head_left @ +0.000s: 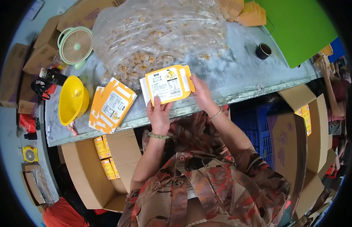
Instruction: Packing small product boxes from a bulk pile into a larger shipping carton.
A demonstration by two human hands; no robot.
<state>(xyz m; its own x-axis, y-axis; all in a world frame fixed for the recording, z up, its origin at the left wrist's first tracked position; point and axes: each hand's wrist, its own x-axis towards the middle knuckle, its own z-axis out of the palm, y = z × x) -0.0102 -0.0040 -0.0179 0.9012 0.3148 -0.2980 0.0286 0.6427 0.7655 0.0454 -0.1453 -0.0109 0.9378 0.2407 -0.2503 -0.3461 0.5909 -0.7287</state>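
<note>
Over the table's near edge I hold a flat yellow-and-white printed carton [166, 86] between both hands. My left hand [159, 119] grips its lower left edge, thumb on top of the panel. At the carton's right end, my right hand [202, 94] is closed on the orange end flap. A stack of flat orange-and-white cartons [112, 105] lies to the left, fanned out unevenly. Just beyond the held carton, small wrapped pieces [140, 62] spill from under a large clear plastic bag [161, 26].
A yellow plastic basket [73, 100], a pale green fan [77, 46] and a dark cup [263, 51] stand on the table. Below its edge are an open cardboard box [83, 178] with filled cartons, a blue crate [255, 132] and another open box [287, 151]. Someone's arm [329, 81] shows far right.
</note>
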